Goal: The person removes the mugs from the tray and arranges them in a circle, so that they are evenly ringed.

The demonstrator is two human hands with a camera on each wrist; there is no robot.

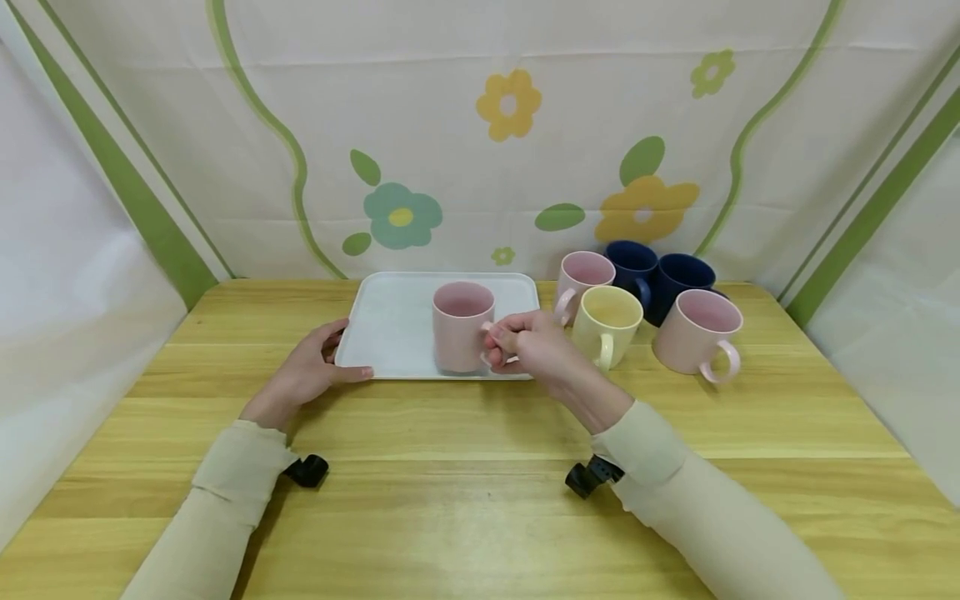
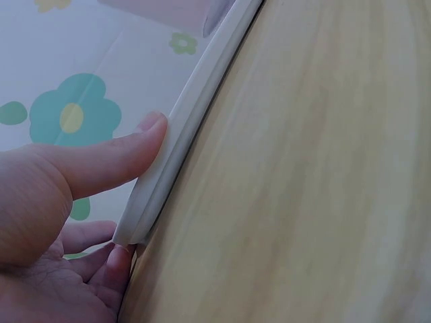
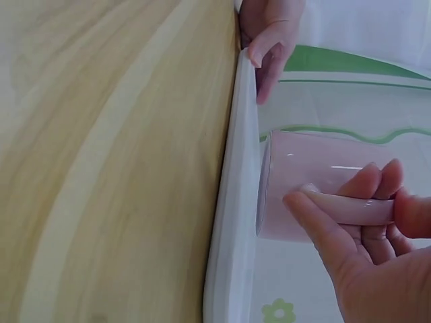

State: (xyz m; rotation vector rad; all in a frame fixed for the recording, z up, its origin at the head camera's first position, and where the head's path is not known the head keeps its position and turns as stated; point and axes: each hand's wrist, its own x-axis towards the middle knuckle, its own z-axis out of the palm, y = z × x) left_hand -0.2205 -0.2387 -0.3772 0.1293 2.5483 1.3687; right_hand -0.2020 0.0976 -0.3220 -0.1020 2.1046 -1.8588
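Note:
A white rectangular tray point(image 1: 390, 321) lies at the back of the table. At its front left corner, my left hand point(image 1: 307, 367) holds the edge, with the thumb over the front rim and the other fingers around the left side. In the left wrist view, the fingertips meet the tray's corner below the thumb. My right hand point(image 1: 543, 346) pinches the handle point(image 3: 350, 210) of a pink mug point(image 1: 459, 337), which is upright over the right half of the tray. I cannot tell whether the mug's base touches the tray.
Right of the tray stand a yellow mug point(image 1: 609, 321), a pink mug point(image 1: 585, 271) behind it, another pink mug point(image 1: 693, 333) farther right, and two navy mugs point(image 1: 632, 260) at the back. A flowered curtain point(image 1: 465, 167) hangs behind the wooden table point(image 1: 450, 483).

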